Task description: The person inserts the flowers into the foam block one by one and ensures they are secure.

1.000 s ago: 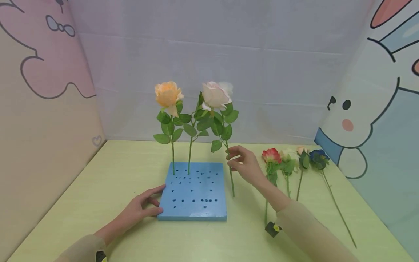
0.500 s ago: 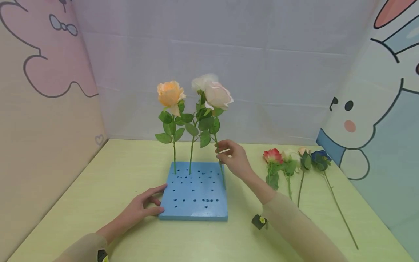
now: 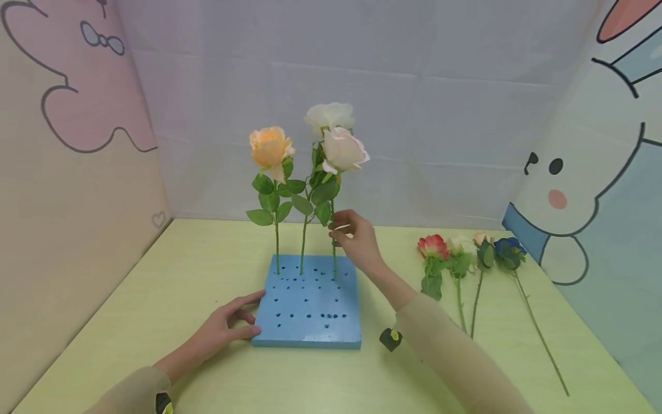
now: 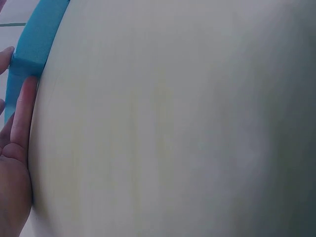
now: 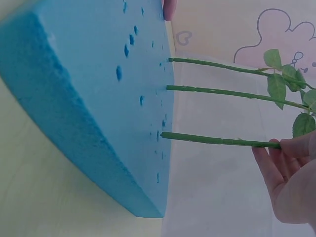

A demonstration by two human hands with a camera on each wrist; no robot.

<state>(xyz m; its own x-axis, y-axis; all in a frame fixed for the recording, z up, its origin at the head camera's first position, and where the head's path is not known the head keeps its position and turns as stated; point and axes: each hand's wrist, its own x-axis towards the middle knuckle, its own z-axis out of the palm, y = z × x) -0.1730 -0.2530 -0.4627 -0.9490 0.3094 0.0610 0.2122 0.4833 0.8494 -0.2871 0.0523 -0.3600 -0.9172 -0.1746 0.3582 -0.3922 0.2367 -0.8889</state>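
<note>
My right hand pinches the green stem of a pale pink rose between thumb and fingers. The rose stands nearly upright over the blue foam board. In the right wrist view its lower tip is at the board's surface near small holes; I cannot tell whether it has entered one. A peach rose and a white rose stand upright in the board's back rows, the white one partly behind the pink. With fingers fairly straight, my left hand rests against the board's left edge.
To the right on the pale table lie a red rose, a cream rose, a peach bloom and a dark blue rose. My right sleeve covers part of their stems. A whitish backdrop hangs behind.
My right hand has carried the pink rose left, from beside the board to over its back part, and the stem has become more upright. The left hand has stayed at the board's edge.
</note>
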